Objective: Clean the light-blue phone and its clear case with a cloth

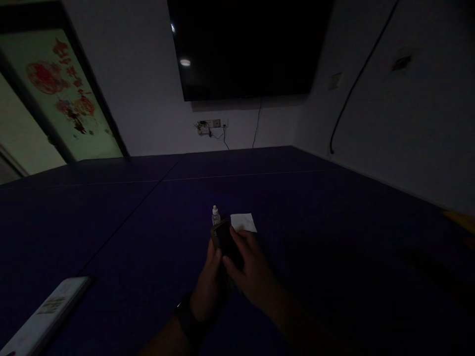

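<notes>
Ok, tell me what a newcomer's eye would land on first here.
Probably the big black rectangular television high on the grey wall, then the pale green door panel with red designs at upper left. Below, over the dark blue tabletop, the left hand and right hand hold a dark rectangular device, with a small clear white-tipped bottle just beyond.

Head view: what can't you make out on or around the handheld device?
All in the head view:
Handheld device: underside hidden by the left-hand grip; face too dark to read.
Dropper bottle: lower part hidden behind the device.
White paper: near edge partly covered by the right-hand grip.
White box: near end cut off by the picture's corner; print too blurred.
</notes>
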